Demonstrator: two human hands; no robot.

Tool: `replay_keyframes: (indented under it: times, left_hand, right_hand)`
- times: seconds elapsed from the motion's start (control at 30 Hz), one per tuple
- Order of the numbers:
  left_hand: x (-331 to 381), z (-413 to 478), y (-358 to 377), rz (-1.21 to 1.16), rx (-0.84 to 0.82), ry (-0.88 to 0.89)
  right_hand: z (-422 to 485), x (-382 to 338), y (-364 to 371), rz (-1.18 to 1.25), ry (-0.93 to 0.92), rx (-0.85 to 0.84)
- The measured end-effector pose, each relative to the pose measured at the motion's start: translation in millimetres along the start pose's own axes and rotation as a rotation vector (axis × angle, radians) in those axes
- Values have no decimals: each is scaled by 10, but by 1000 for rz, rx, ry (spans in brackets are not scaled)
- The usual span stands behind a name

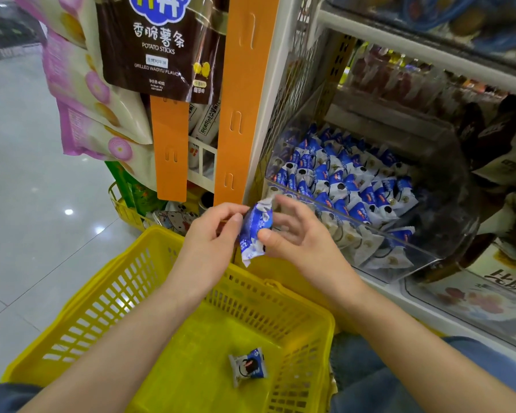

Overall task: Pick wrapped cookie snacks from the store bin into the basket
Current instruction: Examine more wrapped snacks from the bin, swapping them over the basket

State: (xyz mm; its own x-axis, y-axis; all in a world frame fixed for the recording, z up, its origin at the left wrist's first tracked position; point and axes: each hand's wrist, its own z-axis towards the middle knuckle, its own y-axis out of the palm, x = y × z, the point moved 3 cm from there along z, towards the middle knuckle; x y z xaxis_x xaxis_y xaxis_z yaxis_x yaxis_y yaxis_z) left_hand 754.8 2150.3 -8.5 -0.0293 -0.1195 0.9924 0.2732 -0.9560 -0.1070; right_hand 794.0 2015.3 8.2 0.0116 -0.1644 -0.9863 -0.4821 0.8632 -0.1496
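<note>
A blue-and-white wrapped cookie snack point(255, 229) hangs between both hands above the far rim of the yellow basket point(108, 296). My left hand point(213, 231) pinches its left edge, and my right hand point(292, 231) grips its right side with thumb and fingers. One more wrapped cookie point(248, 366) lies on the basket floor. To the right, the clear plastic store bin point(423, 254) holds several of the same blue-and-white packs point(340, 180).
An orange hanging strip point(239, 108) and a dark potato-sticks bag point(161, 46) hang just beyond my hands. Pink snack bags point(87, 93) hang at the left. A white shelf post point(276, 93) borders the bin; dark-wrapped snacks point(495, 138) fill the neighbouring bin. Tiled floor lies left.
</note>
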Motion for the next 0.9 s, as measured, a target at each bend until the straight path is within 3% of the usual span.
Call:
replay_keyframes:
  times: [0.17,0.27,0.47,0.6,0.7,0.77,0.9]
  left_hand:
    - [86,-12,183,-287,-216,-111]
    - [172,-12,291,-302,-342,-66]
    - [314,114,431,-225,-292,24]
    - [359,247,503,-256,-267,29]
    - [362,349,540,-331,-239,-17]
    - [361,413,563,-371,-235,-63]
    - [366,501,573,-475,-249,-146]
  right_hand:
    - [12,-101,-129,-20,-48,90]
    - [-7,-173,-209,-22,-103,147]
    - [1,-367,-477,-188,-232,325]
    - [178,-438,-752,-304,-237,356]
    - [450,-448,-1123,-447,-233,478]
    - [662,-408,-1420,-668,-146,530]
    - [964,-205,-1942,-1120,105,427]
